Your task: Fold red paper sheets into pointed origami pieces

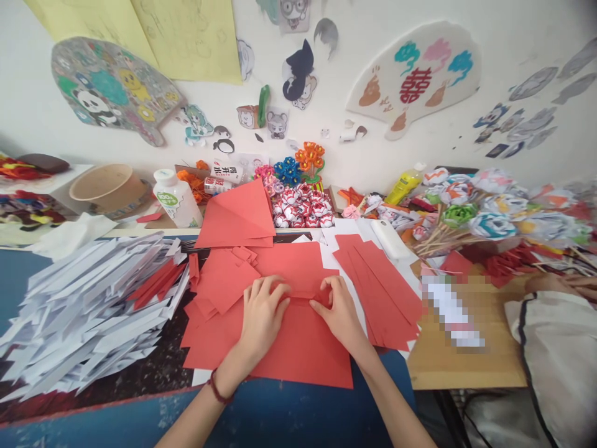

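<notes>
A narrow folded strip of red paper (303, 290) lies between my hands, above larger red sheets (308, 348). My left hand (263, 311) pinches its left end, thumb and fingertips bent together. At the other end, the thumb and curled forefinger of my right hand (338, 311) close on the strip. Small red paper pieces (233, 280) are spread left of my left hand. To the right of my right hand is a stack of long red paper rectangles (377, 292) on white sheets. Part of the strip is hidden behind my fingers.
Folded white paper strips (93, 317) are heaped at left, with a few red ones (158, 283) on top. A white bottle (177, 199), paper flowers (303, 205) and a yellow bottle (405, 183) stand along the wall. Another person's sleeve (559, 354) is at far right.
</notes>
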### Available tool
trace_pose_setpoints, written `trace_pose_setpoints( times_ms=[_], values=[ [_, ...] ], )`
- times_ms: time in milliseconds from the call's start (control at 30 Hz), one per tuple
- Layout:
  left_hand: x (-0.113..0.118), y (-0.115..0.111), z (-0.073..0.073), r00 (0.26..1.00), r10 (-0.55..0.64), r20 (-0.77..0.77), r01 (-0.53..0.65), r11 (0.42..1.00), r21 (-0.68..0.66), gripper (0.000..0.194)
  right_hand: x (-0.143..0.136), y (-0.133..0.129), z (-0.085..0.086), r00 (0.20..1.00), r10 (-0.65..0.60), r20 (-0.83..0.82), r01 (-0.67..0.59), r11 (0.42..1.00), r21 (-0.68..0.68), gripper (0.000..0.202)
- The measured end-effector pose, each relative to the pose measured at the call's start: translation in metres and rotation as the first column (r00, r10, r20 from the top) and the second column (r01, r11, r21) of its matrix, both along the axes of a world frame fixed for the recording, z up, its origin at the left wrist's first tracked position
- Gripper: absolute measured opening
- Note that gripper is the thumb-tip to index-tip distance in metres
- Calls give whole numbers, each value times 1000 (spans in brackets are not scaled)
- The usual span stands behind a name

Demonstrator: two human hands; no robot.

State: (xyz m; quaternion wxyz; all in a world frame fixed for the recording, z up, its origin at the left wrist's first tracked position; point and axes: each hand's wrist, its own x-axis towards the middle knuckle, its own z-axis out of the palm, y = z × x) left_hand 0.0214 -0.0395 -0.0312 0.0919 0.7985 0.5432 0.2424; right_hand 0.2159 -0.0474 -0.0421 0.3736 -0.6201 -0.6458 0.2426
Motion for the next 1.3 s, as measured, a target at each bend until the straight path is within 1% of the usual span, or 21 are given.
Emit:
trace_pose_setpoints(
  times_ms=[67, 133, 200, 267, 367, 500, 600, 700, 800, 833, 900, 1000, 1100, 1200, 1233, 1300],
  values=[
    [0, 0, 0, 992, -82, -92, 89, 994, 69, 36, 0, 2, -1, 1000, 13, 12, -13, 1000, 13, 22],
    [-1, 1, 0, 969, -178, -173, 199, 974, 111, 46, 1, 3, -3, 999, 21, 25, -21, 999, 26, 22],
    [-2, 2, 2, 943, -241, -230, 275, 953, 126, 46, 1, 4, -4, 999, 23, 33, -24, 999, 28, 22],
    [-6, 3, 3, 926, -258, -274, 301, 945, 127, 43, 2, 5, -4, 999, 29, 35, -30, 999, 22, 22],
    [-18, 3, 6, 920, -235, -313, 287, 949, 130, 42, 3, 4, -4, 999, 34, 40, -34, 999, 7, 23],
    [-38, -1, 8, 924, -200, -326, 252, 960, 125, 49, 4, 5, -3, 997, 54, 61, -54, 999, 2, 24],
    [-44, -4, 10, 927, -192, -322, 240, 964, 117, 54, 7, 5, -3, 994, 87, 59, -87, 996, -7, 27],
    [-37, -4, 12, 954, -163, -252, 196, 974, 111, 47, 9, 5, -3, 993, 115, 37, -114, 993, -29, 33],
    [-19, 0, 15, 988, -91, -128, 105, 989, 104, 31, 10, 4, -3, 992, 121, 15, -121, 992, -42, 38],
    [-12, 3, 15, 991, -84, -107, 93, 992, 89, 25, 10, 3, -3, 993, 121, 10, -120, 992, -39, 39],
    [1, 8, 14, 990, -101, -102, 106, 993, 51, 16, 12, 3, -3, 992, 127, -2, -127, 991, -28, 38],
    [12, 16, 9, 986, -121, -111, 122, 993, -2, 9, 15, 2, -4, 986, 164, -29, -164, 986, -28, 33],
    [14, 22, 5, 987, -132, -93, 130, 991, -35, 6, 15, 3, -2, 983, 183, -17, -184, 983, -28, 22],
    [13, 25, 3, 986, -152, -67, 148, 987, -66, 7, 10, 5, 2, 982, 178, 61, -177, 984, -13, 6],
    [13, 26, 4, 984, -167, -61, 163, 984, -74, 7, 9, 7, 4, 979, 183, 89, -183, 983, -9, 5],
    [12, 27, 6, 977, -204, -62, 199, 977, -79, 5, 6, 9, 6, 968, 205, 144, -207, 978, -3, 9]
  ],
)
